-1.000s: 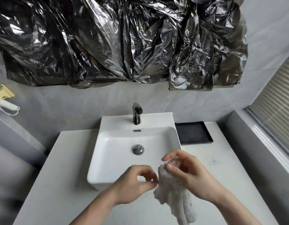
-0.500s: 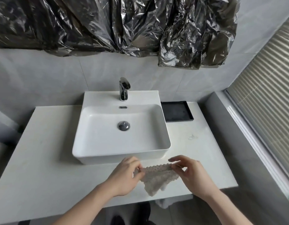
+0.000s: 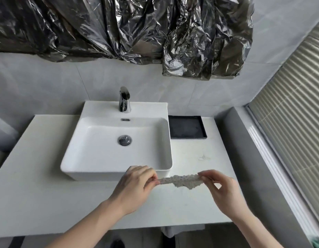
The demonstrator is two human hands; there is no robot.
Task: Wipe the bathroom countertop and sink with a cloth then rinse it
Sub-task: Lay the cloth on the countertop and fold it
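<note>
A small grey-white textured cloth (image 3: 181, 181) is stretched flat between my two hands, just above the white countertop (image 3: 40, 194) and in front of the sink's right front corner. My left hand (image 3: 135, 187) pinches its left end and my right hand (image 3: 221, 188) pinches its right end. The white rectangular sink (image 3: 101, 151) stands on the counter, with a chrome drain plug (image 3: 124, 140) in its basin and a chrome faucet (image 3: 124, 99) at the back.
A black tray (image 3: 186, 127) lies on the counter right of the sink. A faint smudge (image 3: 204, 157) marks the counter below the tray. A grey ledge (image 3: 244, 158) and window blinds (image 3: 294, 111) run along the right. Crumpled black plastic (image 3: 119, 27) covers the wall above.
The bunched cloth hanging from my right hand has been pulled out wide between both hands. My view has tilted down and back, showing more of the counter's front edge.
</note>
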